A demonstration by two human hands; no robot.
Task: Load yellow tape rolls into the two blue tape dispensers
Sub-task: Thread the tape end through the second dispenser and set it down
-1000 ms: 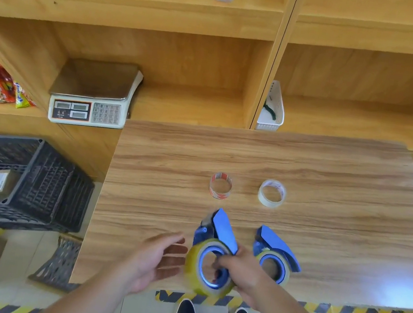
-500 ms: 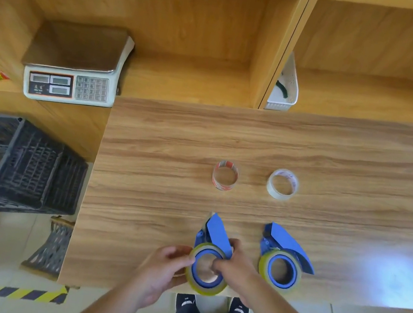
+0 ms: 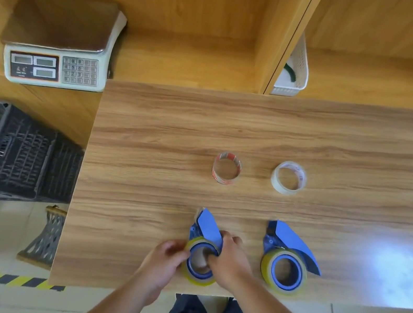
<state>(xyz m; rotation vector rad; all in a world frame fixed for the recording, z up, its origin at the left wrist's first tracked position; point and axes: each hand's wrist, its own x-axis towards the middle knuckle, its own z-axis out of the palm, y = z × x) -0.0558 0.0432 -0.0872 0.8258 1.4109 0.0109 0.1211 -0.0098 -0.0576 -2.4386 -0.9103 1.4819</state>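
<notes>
Two blue tape dispensers lie near the front edge of the wooden table. The left dispenser carries a yellow tape roll around its blue hub. My left hand pinches the roll's left edge. My right hand grips the dispenser from the right, with fingers reaching into the hub. The right dispenser lies apart, with a yellow tape roll seated on its hub and no hand on it.
A red-printed empty tape core and a whitish tape core stand behind the dispensers. A weighing scale sits on the shelf at left, a white basket on the shelf behind, and a black crate left of the table.
My left hand has closed in from open beside the roll to touching its left edge. The left dispenser now lies flatter on the table. The camera has tilted down.
</notes>
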